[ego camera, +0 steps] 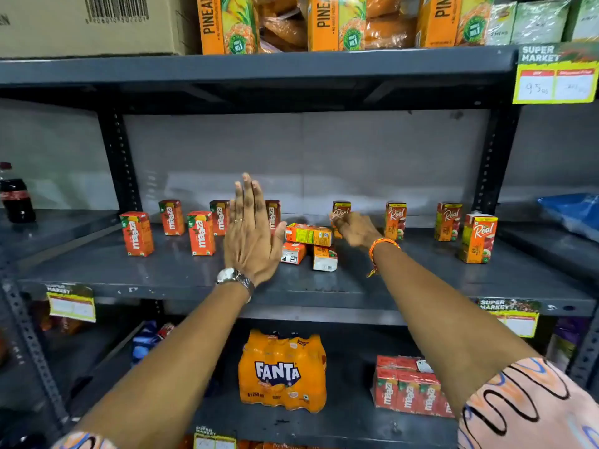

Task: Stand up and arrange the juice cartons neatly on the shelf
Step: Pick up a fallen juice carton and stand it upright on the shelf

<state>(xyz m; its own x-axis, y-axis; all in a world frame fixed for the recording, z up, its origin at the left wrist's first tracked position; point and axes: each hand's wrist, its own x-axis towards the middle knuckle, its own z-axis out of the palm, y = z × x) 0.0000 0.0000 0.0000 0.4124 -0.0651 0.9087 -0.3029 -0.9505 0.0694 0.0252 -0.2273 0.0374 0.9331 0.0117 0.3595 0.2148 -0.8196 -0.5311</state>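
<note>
Small orange Maaza cartons (136, 233) stand upright on the left half of the grey middle shelf (194, 273). Real cartons (448, 222) stand on the right half. Between them three cartons lie toppled in a heap (309, 234). My left hand (251, 238) hovers open, fingers spread and pointing up, in front of the Maaza cartons and just left of the heap. My right hand (355, 230) reaches to the back, fingers curled round the lower part of an upright Real carton (341, 209).
The shelf above holds tall pineapple juice cartons (227, 24) and a cardboard box (87, 24). Below are a Fanta multipack (282, 371) and a wrapped Maaza pack (408, 387). A cola bottle (16, 199) stands far left, a blue bag (573, 215) far right.
</note>
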